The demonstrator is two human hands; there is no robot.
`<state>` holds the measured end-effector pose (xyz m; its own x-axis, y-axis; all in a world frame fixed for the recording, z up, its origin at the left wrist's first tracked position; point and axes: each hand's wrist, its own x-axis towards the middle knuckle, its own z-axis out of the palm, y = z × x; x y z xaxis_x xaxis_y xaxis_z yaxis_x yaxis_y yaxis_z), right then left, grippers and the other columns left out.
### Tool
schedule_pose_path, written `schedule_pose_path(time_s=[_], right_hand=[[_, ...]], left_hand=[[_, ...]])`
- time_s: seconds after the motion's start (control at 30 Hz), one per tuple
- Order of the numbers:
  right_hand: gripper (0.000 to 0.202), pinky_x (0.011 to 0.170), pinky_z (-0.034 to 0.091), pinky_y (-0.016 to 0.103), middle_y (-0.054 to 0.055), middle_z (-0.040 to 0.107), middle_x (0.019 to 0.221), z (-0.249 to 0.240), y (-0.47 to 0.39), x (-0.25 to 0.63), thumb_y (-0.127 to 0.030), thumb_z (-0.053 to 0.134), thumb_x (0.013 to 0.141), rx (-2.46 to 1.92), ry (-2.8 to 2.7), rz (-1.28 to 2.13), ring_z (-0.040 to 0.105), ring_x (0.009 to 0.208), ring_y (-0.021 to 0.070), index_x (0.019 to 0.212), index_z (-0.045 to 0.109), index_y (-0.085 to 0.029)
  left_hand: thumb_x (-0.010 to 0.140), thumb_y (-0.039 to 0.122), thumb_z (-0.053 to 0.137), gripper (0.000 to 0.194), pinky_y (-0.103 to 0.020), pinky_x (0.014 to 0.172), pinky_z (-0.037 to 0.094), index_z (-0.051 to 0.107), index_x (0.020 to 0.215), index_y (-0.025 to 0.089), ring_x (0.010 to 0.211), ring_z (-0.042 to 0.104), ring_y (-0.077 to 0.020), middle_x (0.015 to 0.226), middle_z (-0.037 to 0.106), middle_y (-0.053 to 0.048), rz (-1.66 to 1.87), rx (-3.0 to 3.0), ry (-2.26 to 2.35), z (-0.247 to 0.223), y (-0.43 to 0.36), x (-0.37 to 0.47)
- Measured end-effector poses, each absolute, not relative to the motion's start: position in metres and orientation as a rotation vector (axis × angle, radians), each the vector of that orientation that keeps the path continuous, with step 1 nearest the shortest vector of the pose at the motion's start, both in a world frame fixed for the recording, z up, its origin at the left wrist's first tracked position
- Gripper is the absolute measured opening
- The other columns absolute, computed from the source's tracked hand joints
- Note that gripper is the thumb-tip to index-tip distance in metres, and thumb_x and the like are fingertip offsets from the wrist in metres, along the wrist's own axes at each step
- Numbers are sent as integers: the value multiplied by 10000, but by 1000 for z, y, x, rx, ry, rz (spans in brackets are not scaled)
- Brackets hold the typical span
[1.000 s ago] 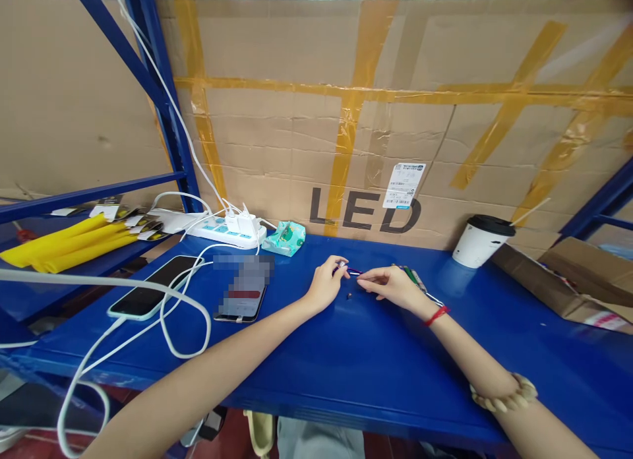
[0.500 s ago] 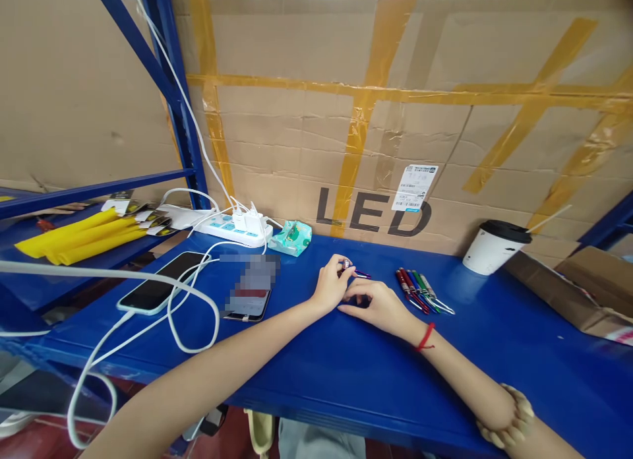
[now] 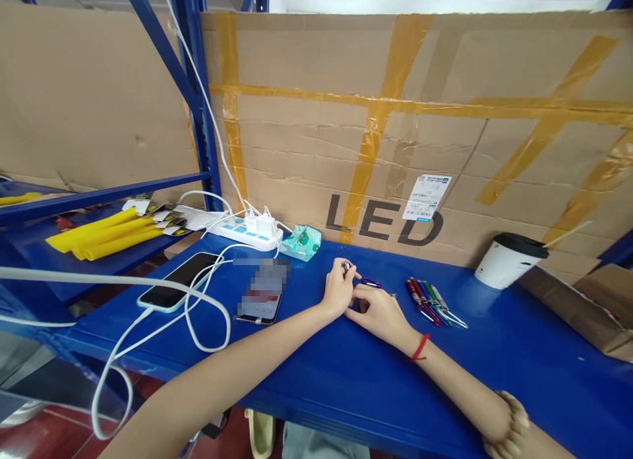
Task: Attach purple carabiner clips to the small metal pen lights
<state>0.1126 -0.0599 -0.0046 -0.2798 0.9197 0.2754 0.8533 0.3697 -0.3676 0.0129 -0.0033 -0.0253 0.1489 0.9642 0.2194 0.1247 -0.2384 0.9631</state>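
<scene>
My left hand is closed, fingers curled round a small metal cylinder with a purple carabiner clip, which sticks out to the right. My right hand is beside it on the near right, its fingers bent inward and meeting the left hand. Whatever lies between the right fingertips is hidden. A tiny bright tip shows just behind the right knuckles. Further right lie several similar cylinders with carabiner clips, side by side, in red, blue, green and silver.
Left of my hands lie two phones, one a light-cased phone on a looping white cable. Behind are a power strip and a green packet. A lidded cup and an open cardboard box stand right. A cardboard wall closes the back.
The view has shifted slightly, so everything sits a little further right and lower. Both hands stay together, the right fingers still curled against the left hand.
</scene>
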Motion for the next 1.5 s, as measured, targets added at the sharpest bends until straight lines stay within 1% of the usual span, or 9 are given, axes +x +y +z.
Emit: schedule_pose_path(time_s=[0.23,0.37,0.5,0.6,0.73,0.87,1.23,1.37,1.5], right_hand=[[118,461,322,208,-16,633,711,2,-54,111,-273,564,733,-1592,-2188,183,582,609,129,643,616,-218],[104,479,372,219,-13,650,763,14,-46,127,-301,580,737,-1576,-2031,74,581,559,116,716,665,-244],[175,498,434,236,19,663,811,19,-45,147,-359,577,765,-1481,-1800,9,563,519,111,751,677,-216],[229,497,460,238,45,666,840,18,-50,151,-382,557,797,-1365,-1759,37,550,510,106,790,689,-194],[241,504,472,232,41,667,843,15,-54,150,-372,534,829,-1290,-1835,24,565,544,106,837,705,-202],[228,512,473,215,30,666,853,11,-52,152,-335,516,852,-1276,-1890,-12,599,631,117,844,710,-215],[210,525,485,223,43,642,935,12,-54,150,-352,542,821,-1362,-1897,89,615,618,117,840,700,-214],[228,537,473,230,31,656,912,20,-55,152,-400,550,807,-1464,-1842,74,595,560,105,871,675,-219],[231,534,438,228,-14,681,829,29,-54,169,-433,551,794,-1676,-1739,-61,595,554,109,899,667,-262]], left_hand=[[837,209,476,36,-268,782,446,443,832,198,779,631,-133,755,662,-3,1344,1440,1037,-20,-4,10],[785,198,528,52,-248,754,459,481,799,183,787,634,-137,755,637,-2,1485,1362,953,-19,-1,8],[715,189,588,44,-239,718,464,558,720,157,735,614,-141,740,634,-11,1408,1422,869,-21,1,10],[696,194,605,56,-239,711,461,616,731,151,723,601,-146,737,652,-18,1311,1509,810,-21,-2,12],[713,209,584,115,-236,721,463,658,774,146,753,607,-157,782,677,-29,1290,1569,773,-19,-7,12],[723,210,564,165,-228,664,469,680,822,145,703,602,-153,767,681,-24,1234,1620,777,-20,-8,12],[736,161,522,204,-229,675,482,675,870,149,778,618,-167,844,691,-38,1188,1716,840,-20,-8,12],[766,215,516,157,-228,678,468,646,833,159,731,611,-148,784,671,-24,1215,1709,845,-19,-8,12],[822,295,469,189,-222,677,444,607,821,165,686,583,-125,727,647,-17,1210,1702,862,-17,-10,11]])
